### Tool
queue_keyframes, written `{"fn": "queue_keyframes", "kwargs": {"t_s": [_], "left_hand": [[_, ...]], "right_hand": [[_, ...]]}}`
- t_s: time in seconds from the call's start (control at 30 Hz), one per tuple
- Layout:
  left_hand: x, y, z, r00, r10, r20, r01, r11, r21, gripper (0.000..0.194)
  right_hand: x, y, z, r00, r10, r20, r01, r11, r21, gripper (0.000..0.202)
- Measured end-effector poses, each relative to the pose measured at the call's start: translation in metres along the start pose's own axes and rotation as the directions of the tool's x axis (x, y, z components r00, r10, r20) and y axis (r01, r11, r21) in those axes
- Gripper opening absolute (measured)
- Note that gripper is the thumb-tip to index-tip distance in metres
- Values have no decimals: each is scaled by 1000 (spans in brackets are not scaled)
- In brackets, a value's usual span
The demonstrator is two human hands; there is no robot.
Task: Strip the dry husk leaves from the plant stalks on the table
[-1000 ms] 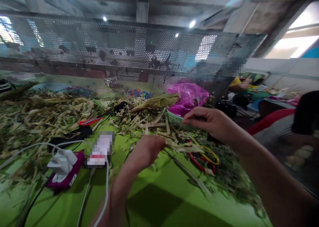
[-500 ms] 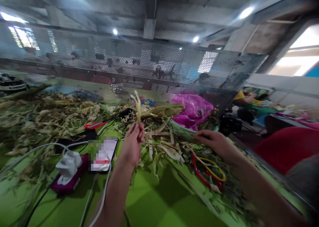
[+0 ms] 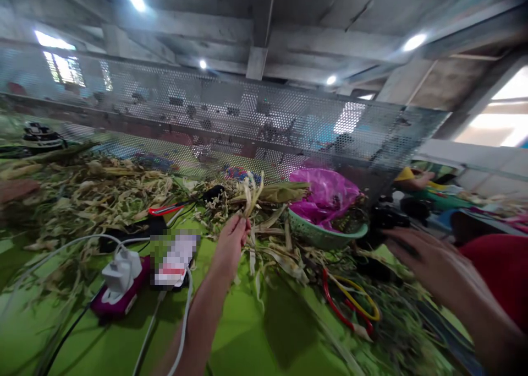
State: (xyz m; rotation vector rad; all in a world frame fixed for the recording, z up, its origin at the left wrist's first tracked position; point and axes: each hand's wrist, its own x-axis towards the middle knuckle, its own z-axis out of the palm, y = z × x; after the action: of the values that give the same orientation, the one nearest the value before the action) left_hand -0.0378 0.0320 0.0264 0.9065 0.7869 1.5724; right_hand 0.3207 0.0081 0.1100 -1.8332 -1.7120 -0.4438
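1. Cream-coloured husk strips [image 3: 252,200] rise from our left hand [image 3: 236,235] near the middle of the scene, above the green table [image 3: 243,326]. Our fingers and thumb are pinched around their lower ends, and the tips fan out upward.
2. Just beyond and to the right of these, we see a long olive-green husk [image 3: 284,193] lying over loose scraps. Its right end reaches the crumpled magenta plastic bag [image 3: 325,191].
3. That bag sits in the pale green basket [image 3: 325,237], together with some dark plant bits.
4. Our right hand [image 3: 406,246] is to the right of the basket, fingers stretched leftward. It is blurred, and we cannot tell whether it grips anything.
5. Nearer to us than the basket, a red loop [image 3: 333,304] and a yellow loop [image 3: 367,301] overlap among thin green and dry scraps.
6. To the left of our left hand lies a phone [image 3: 177,259], its screen partly pixelated, with white cables around it. Farther left, white plugs [image 3: 124,270] stand on a purple power block [image 3: 119,304].
7. Beyond the phone we find a red-handled tool [image 3: 165,208], beside a broad heap of dried strips [image 3: 103,194] that spreads across the left side.
8. A perforated metal screen [image 3: 231,120] runs along the far side. At the right edge, we see a red surface [image 3: 499,266] behind our right hand.
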Motion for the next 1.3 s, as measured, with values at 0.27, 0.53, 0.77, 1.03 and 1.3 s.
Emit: {"fn": "queue_keyframes", "kwargs": {"t_s": [0.27,0.53,0.77,1.03,1.3], "left_hand": [[-8,-15,10,986,-64,156,26,971,239,27],[-15,-6,16,923,-228,309,230,973,31,34],[-14,2,11,926,-245,287,266,963,-33,34],[-13,-2,10,917,-282,283,315,946,-80,32],[-8,0,7,962,-225,157,248,958,-146,29]], "right_hand": [[-34,-170,56,757,-315,572,-464,358,810,47],[-28,-189,98,678,-468,567,-600,95,795,45],[-24,-181,103,678,-517,522,-548,118,828,14],[-31,-178,104,665,-467,583,-632,64,772,20],[-26,-174,103,832,-346,433,-293,389,874,11]]}}
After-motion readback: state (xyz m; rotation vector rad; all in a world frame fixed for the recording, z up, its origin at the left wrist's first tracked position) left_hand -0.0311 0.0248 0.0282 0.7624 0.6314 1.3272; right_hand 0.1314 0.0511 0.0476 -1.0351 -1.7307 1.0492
